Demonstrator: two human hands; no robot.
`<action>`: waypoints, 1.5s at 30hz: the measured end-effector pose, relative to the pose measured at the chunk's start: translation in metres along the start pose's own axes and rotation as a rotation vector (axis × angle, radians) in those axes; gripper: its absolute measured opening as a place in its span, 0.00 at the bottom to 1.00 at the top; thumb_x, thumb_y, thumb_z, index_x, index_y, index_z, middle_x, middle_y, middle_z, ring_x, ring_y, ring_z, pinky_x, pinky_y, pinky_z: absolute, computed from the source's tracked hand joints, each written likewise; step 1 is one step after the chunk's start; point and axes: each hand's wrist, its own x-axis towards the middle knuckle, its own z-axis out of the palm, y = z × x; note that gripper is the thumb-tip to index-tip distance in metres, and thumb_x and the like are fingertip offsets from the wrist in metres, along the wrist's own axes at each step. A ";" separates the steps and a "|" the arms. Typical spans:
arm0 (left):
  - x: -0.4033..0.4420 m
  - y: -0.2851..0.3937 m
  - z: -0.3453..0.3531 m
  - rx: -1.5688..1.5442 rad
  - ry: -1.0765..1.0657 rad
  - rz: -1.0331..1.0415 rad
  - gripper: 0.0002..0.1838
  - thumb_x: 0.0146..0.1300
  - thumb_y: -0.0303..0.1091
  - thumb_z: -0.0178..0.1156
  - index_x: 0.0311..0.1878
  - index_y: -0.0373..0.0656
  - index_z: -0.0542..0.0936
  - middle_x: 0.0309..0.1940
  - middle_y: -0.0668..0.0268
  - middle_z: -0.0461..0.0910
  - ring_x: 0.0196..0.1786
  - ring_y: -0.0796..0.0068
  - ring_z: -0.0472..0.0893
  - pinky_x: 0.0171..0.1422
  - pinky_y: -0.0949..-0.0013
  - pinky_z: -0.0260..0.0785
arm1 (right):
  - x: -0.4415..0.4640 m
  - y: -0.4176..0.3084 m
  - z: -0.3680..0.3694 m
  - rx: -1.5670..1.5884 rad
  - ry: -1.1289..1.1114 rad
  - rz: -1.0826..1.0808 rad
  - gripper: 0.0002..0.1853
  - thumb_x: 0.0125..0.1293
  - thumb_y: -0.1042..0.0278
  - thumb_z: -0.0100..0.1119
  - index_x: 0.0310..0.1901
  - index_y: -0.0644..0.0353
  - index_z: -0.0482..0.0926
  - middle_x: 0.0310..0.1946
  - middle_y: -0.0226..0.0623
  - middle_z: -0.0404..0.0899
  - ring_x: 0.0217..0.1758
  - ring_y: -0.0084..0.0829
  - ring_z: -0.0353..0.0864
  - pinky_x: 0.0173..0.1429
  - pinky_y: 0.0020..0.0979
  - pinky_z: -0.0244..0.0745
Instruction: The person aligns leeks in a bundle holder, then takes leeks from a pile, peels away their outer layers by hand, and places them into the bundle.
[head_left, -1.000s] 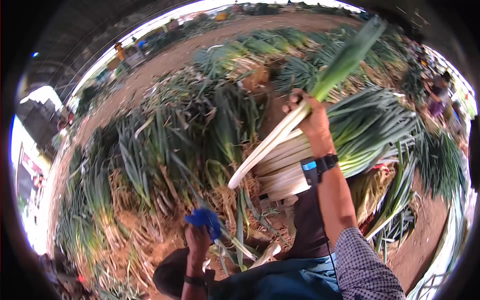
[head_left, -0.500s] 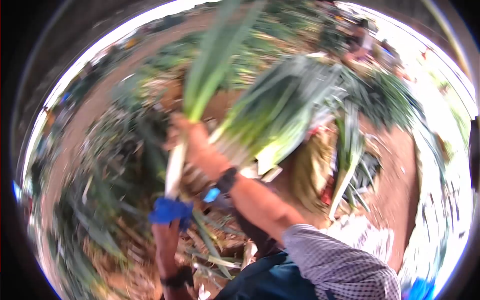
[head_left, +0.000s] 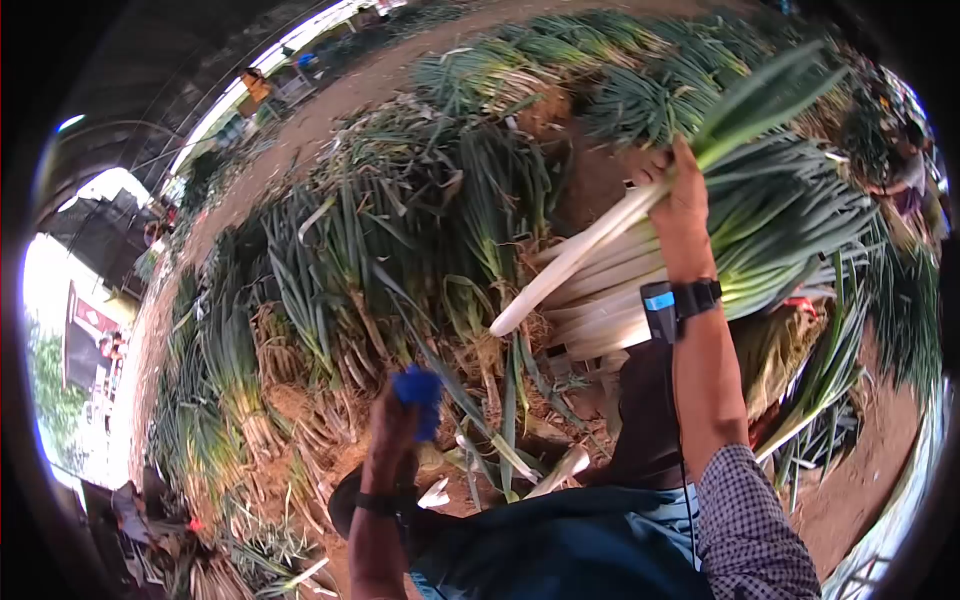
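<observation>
My right hand [head_left: 681,195] is closed around a leek [head_left: 575,260], whose long white shaft points down and left and whose green leaves rise to the upper right. Behind and below it lies a stack of cleaned leeks [head_left: 800,215], white ends to the left. Lower down, my left hand [head_left: 390,420] grips a crumpled blue cloth [head_left: 420,398], apart from the leek; its fingers are partly hidden. Close beyond that hand spread uncleaned leeks [head_left: 340,270] with soil and roots on their ends.
A yellowish sack [head_left: 790,345] and loose leeks [head_left: 825,365] lie to my right. Trimmed leaves and stalk pieces [head_left: 565,470] litter the ground before my lap. More leek bundles [head_left: 650,100] lie farther off. Another person [head_left: 908,170] is at the far right.
My right hand has carried the leek up and right, away from the blue cloth in my left hand. The cloth no longer touches the leek's white end. The view has swung left.
</observation>
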 end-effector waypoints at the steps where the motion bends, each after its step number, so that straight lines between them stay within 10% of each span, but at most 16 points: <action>1: 0.007 -0.015 -0.013 0.054 0.048 -0.151 0.14 0.66 0.35 0.58 0.53 0.41 0.78 0.36 0.53 0.84 0.40 0.51 0.86 0.44 0.54 0.77 | 0.005 -0.002 -0.014 0.026 -0.059 0.045 0.14 0.74 0.56 0.58 0.32 0.51 0.69 0.22 0.24 0.64 0.24 0.23 0.62 0.32 0.31 0.62; 7: 0.028 -0.089 -0.080 0.716 0.253 -0.204 0.36 0.60 0.35 0.65 0.72 0.41 0.67 0.70 0.46 0.67 0.71 0.45 0.69 0.72 0.49 0.62 | -0.006 -0.006 -0.006 0.031 0.002 -0.015 0.14 0.75 0.56 0.57 0.33 0.52 0.70 0.22 0.24 0.63 0.24 0.23 0.62 0.32 0.33 0.65; 12: 0.029 0.119 -0.043 0.062 0.000 0.142 0.45 0.62 0.44 0.70 0.76 0.36 0.59 0.76 0.45 0.57 0.78 0.50 0.58 0.82 0.52 0.52 | -0.006 0.016 0.008 0.169 0.047 -0.002 0.14 0.73 0.58 0.61 0.34 0.55 0.70 0.24 0.31 0.69 0.24 0.30 0.67 0.34 0.40 0.70; 18: 0.069 0.147 0.056 -0.368 0.054 0.499 0.18 0.70 0.31 0.63 0.59 0.34 0.76 0.48 0.50 0.81 0.49 0.55 0.84 0.50 0.62 0.75 | 0.003 -0.044 0.012 -0.185 0.033 -0.087 0.13 0.75 0.59 0.56 0.40 0.62 0.74 0.28 0.38 0.75 0.34 0.39 0.77 0.52 0.49 0.77; 22: 0.098 0.163 0.096 -0.378 -0.111 0.524 0.15 0.67 0.31 0.65 0.53 0.35 0.78 0.44 0.51 0.80 0.45 0.48 0.82 0.47 0.59 0.73 | 0.039 -0.140 -0.059 -0.493 0.128 -0.157 0.10 0.71 0.65 0.62 0.46 0.63 0.77 0.38 0.40 0.82 0.43 0.41 0.82 0.58 0.50 0.78; 31: 0.152 0.141 0.198 0.140 -0.411 0.548 0.11 0.65 0.39 0.66 0.41 0.41 0.81 0.40 0.56 0.78 0.52 0.53 0.74 0.68 0.49 0.58 | -0.002 -0.170 -0.147 -1.119 0.328 0.315 0.24 0.67 0.51 0.68 0.52 0.65 0.80 0.37 0.43 0.84 0.31 0.34 0.85 0.39 0.37 0.85; 34: 0.150 0.134 0.216 0.444 -0.582 0.516 0.10 0.65 0.40 0.63 0.42 0.44 0.84 0.45 0.59 0.81 0.59 0.54 0.74 0.74 0.48 0.56 | -0.021 -0.187 -0.134 -1.654 0.157 0.519 0.25 0.70 0.48 0.64 0.43 0.70 0.82 0.25 0.42 0.83 0.26 0.29 0.86 0.32 0.33 0.84; 37: 0.150 0.136 0.218 0.418 -0.556 0.537 0.09 0.64 0.38 0.63 0.41 0.43 0.83 0.44 0.57 0.80 0.59 0.52 0.74 0.74 0.46 0.56 | -0.015 -0.187 -0.123 -2.025 -0.061 0.205 0.15 0.72 0.59 0.62 0.40 0.67 0.84 0.30 0.41 0.86 0.31 0.26 0.86 0.36 0.27 0.80; 41: 0.147 0.120 0.231 0.308 -0.445 0.529 0.07 0.63 0.34 0.64 0.39 0.42 0.79 0.40 0.57 0.80 0.57 0.52 0.75 0.74 0.44 0.52 | -0.006 -0.128 -0.138 -2.264 -0.811 -0.246 0.23 0.58 0.62 0.73 0.55 0.59 0.82 0.55 0.44 0.80 0.63 0.45 0.75 0.68 0.42 0.68; 42: 0.147 0.129 0.221 0.284 -0.486 0.521 0.05 0.63 0.32 0.63 0.38 0.42 0.78 0.39 0.57 0.80 0.56 0.54 0.75 0.74 0.43 0.52 | 0.001 -0.113 -0.143 -2.282 -0.969 0.005 0.29 0.54 0.58 0.74 0.57 0.61 0.80 0.59 0.44 0.77 0.68 0.46 0.69 0.74 0.44 0.61; 45: 0.140 0.143 0.206 0.336 -0.459 0.526 0.08 0.68 0.32 0.54 0.41 0.37 0.79 0.44 0.55 0.82 0.59 0.54 0.75 0.77 0.43 0.52 | 0.006 -0.087 -0.170 -2.331 -1.050 -0.032 0.28 0.54 0.61 0.72 0.56 0.62 0.79 0.55 0.46 0.78 0.63 0.46 0.71 0.72 0.44 0.63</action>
